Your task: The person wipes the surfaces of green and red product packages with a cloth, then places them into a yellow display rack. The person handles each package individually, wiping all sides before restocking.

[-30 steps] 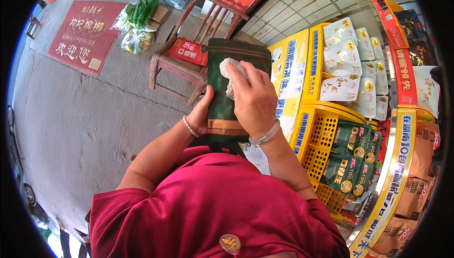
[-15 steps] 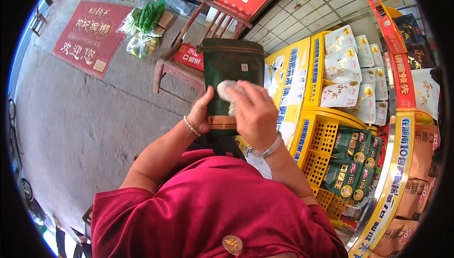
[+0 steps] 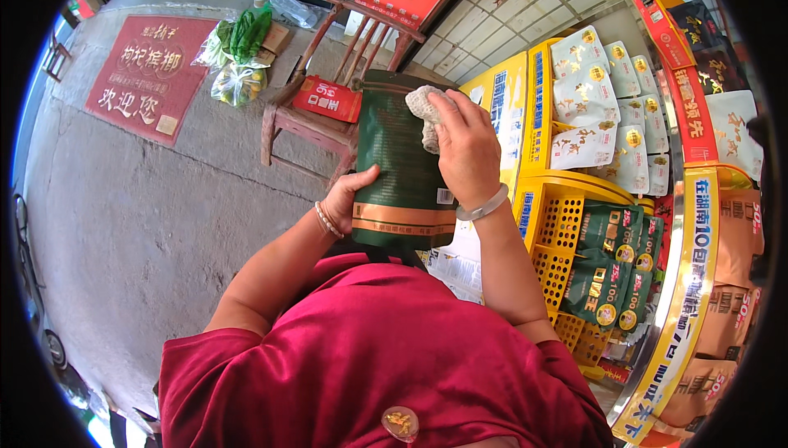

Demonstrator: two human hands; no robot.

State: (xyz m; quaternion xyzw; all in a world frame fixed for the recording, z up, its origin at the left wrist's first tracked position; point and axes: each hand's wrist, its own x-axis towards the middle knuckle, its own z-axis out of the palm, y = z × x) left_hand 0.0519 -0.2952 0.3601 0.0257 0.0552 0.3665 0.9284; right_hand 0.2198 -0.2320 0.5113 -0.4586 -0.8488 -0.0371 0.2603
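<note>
A large dark green pouch (image 3: 400,161) with a copper-coloured band near its bottom stands upright in front of me. My left hand (image 3: 349,200) grips its left edge low down, thumb on the face and the other fingers hidden behind. Bunched in my right hand (image 3: 468,146) is a pale grey-white cloth (image 3: 427,112), which lies against the upper right of the pouch. The right fingers are closed over the cloth.
A wooden chair (image 3: 283,120) with a red packet (image 3: 327,98) on it stands ahead. Bagged vegetables (image 3: 245,38) lie on the floor near a red mat (image 3: 148,79). To the right is a yellow display rack (image 3: 538,103) with white pouches (image 3: 584,91) and green pouches (image 3: 595,296).
My right hand has moved the cloth up and right, from the pouch's middle to its upper right. The pouch has shifted slightly down, and its turned face now shows more print.
</note>
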